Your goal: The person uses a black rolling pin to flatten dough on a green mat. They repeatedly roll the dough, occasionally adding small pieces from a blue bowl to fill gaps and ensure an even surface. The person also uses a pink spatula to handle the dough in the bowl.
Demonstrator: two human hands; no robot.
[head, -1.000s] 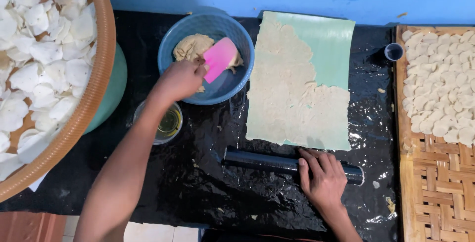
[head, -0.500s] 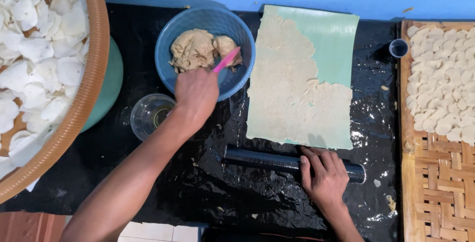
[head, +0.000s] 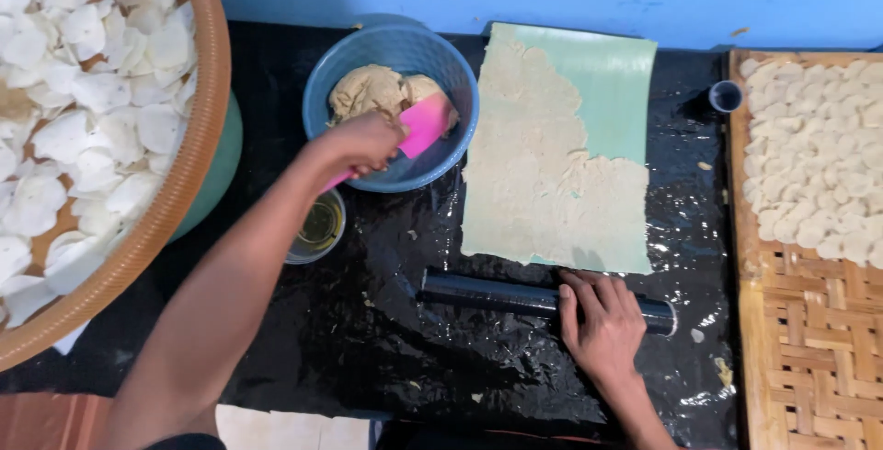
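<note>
Head view, step: we judge this to be dough pick-up; the scraper [head: 421, 127] is in the bowl [head: 331, 91], its pink blade laid against the dough [head: 372, 89].
Left hand: the left hand [head: 361, 143] is closed around the scraper handle, over the near rim of the bowl.
Right hand: the right hand [head: 602, 321] lies flat, fingers together, palm down on the roller [head: 492, 294]; it presses rather than grips.
Roller: a dark cylinder lying crosswise on the tabletop [head: 368, 349], just below the sheet's near edge.
Sheet: we see a pale green sheet [head: 607, 73] right of the bowl, mostly covered by a thin spread layer of dough [head: 543, 183]; its far right corner is bare.
Next move, our judgement: the blade would need to dig under a lump and lift it clear of the bowl rim; the bare corner of the sheet looks the likely place for it.
Bowl: blue, round, holds one tan lump of dough at its far side; the near side is mostly bare.
Cup: a small clear cup [head: 317, 227] just below the bowl, with yellowish liquid in it, possibly oil.
Basket: a large round basket [head: 198, 151] at left, heaped with white chips [head: 83, 119].
Tray: a woven tray [head: 809, 340] at right, with pale discs [head: 819, 165] in close rows on its far half.
Small cup: a dark cup [head: 725, 96] beside the tray's far corner; we cannot tell its contents.
</note>
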